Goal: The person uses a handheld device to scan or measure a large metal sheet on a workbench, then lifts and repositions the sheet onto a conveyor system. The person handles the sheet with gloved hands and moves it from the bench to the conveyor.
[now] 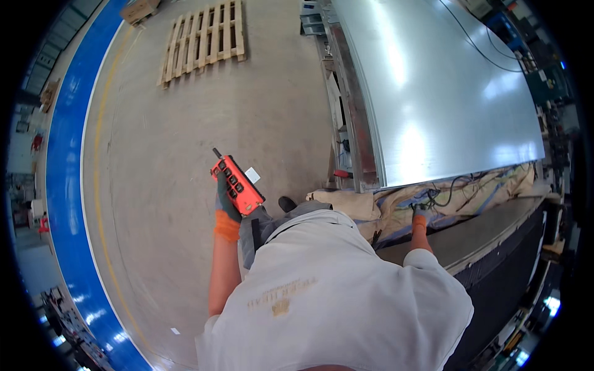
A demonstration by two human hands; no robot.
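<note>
My left hand (227, 203), in a dark grey glove with an orange cuff, is wrapped round a red handheld remote control (237, 185). The remote has a column of black buttons and a short black antenna at its top end. My right hand (420, 214), gloved the same way, reaches out to the right, at a rumpled tan cloth (393, 213) with blue streaks. Dark cables (442, 199) lie on the cloth beside its fingers. Those fingers are too small and dark to show whether they grip anything.
A stack of shiny metal sheets (433, 93) lies on a support at the right, its near edge by the cloth. A dark ledge (495, 229) runs in front. Farther off, a wooden pallet (207, 40) rests on the floor. A blue floor stripe (65, 161) curves along the left.
</note>
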